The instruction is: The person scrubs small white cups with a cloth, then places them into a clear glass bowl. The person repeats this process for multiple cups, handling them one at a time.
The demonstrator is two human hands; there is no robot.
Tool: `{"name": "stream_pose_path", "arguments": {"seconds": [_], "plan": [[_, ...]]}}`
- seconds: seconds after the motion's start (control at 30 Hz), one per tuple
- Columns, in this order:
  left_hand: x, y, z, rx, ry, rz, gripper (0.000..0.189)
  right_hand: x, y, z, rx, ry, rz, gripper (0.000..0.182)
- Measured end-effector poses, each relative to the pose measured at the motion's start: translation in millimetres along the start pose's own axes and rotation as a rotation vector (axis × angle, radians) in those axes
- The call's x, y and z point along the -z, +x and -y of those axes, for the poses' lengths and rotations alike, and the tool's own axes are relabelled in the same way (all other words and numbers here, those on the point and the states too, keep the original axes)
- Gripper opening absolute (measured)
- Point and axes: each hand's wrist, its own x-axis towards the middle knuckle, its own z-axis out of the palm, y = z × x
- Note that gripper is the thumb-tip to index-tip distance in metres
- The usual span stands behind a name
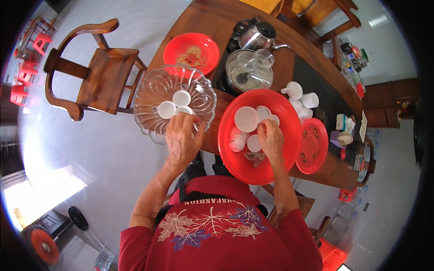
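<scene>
My left hand point(183, 137) reaches over the near rim of a clear fluted glass bowl point(142, 117). Three small white cups point(166, 109) are visible inside; the fingers partly cover the nearest one point(184, 109), and their grip is unclear. My right hand point(272, 138) is inside a red plastic basin point(288, 152), fingertips bent down beside white cups. That basin holds a larger white round vessel point(246, 119), several small white cups point(254, 143) and some clear, crumpled-looking material point(256, 157). Whether the right fingers grip a cup is hidden.
Behind the bowl lies a red patterned plate point(173, 47). A kettle point(257, 37) and a round tray with clear glasses point(249, 79) stand farther back. White cups point(309, 100) and another red plate point(312, 145) are at right. A wooden armchair point(105, 79) stands left of the wooden table point(190, 20).
</scene>
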Motion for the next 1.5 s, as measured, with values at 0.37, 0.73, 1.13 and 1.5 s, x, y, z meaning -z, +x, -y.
{"name": "stream_pose_path", "arguments": {"seconds": [0.37, 0.73, 1.13, 1.5], "plan": [[-95, -51, -68, -0.328, 0.012, 0.490, 0.019, 10, -87, -45, 0.164, -0.119, 0.561, 0.025], [-173, -67, -104, -0.458, 0.142, 0.512, 0.019, 12, 1, -97, 0.118, -0.156, -0.121, 0.021], [-183, -84, -95, 0.420, -0.563, 0.635, 0.025, -18, -11, -120, 0.306, -0.209, 0.158, 0.011], [-172, -77, -104, 0.935, -1.246, 0.716, 0.048, 25, -43, -68, 0.198, 0.710, 0.323, 0.021]]}}
